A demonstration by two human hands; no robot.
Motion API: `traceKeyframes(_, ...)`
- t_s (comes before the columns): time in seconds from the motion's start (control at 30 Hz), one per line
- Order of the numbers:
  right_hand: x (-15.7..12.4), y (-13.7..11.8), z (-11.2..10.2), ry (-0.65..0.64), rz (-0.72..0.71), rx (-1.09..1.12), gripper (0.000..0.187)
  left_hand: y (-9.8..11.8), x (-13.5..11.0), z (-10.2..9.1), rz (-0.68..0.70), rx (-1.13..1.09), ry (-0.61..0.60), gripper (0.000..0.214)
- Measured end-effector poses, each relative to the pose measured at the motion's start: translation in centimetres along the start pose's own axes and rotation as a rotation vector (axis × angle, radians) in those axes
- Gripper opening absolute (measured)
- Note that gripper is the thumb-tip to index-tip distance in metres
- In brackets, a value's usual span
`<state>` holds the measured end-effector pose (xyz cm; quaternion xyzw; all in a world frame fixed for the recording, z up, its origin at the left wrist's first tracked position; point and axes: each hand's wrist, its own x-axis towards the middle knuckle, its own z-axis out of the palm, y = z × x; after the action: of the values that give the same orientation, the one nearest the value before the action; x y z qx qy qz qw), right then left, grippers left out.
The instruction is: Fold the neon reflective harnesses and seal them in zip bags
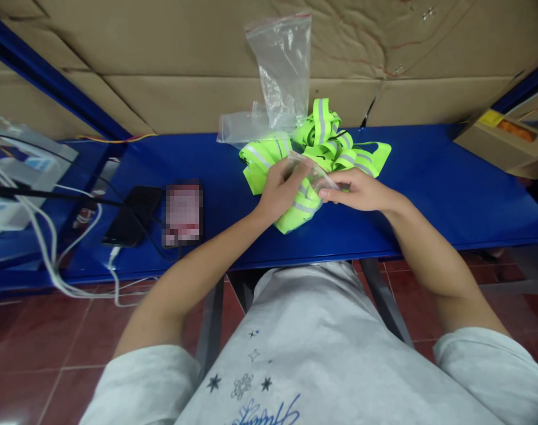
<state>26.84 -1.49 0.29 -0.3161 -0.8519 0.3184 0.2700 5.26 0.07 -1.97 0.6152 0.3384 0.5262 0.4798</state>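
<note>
My left hand [281, 188] and my right hand [356, 189] both pinch a small clear plastic bag [314, 172] between them, just above the blue table [428, 183]. Under the hands lies a folded neon-yellow reflective strap [295, 213]. More neon-yellow straps with grey stripes [326, 141] are heaped just behind. Another clear zip bag [283, 65] stands upright against the cardboard at the back, with a flat one [240, 127] beside it.
A black phone [134, 223] and a blurred card-like object [183, 213] lie left of my hands, with white cables [43, 248] and a device at the far left. A cardboard box [503, 144] sits at the right end. Cardboard sheets back the table.
</note>
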Motion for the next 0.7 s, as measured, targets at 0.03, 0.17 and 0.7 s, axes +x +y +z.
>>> traceKeyframes(0.03,0.0,0.1,0.0,-0.01,-0.004,0.001,0.037,0.1,0.1,-0.2,0.018,0.014,-0.021,0.045)
traceKeyframes(0.17,0.3,0.1,0.1,0.033,-0.065,-0.047,0.041,0.4,1.1,-1.4,0.027,0.019,-0.207,0.04)
traceKeyframes(0.7,1.1,0.9,0.4,0.38,0.099,0.335,0.042,-1.0,2.8,-2.8,-0.143,-0.17,-0.136,0.045)
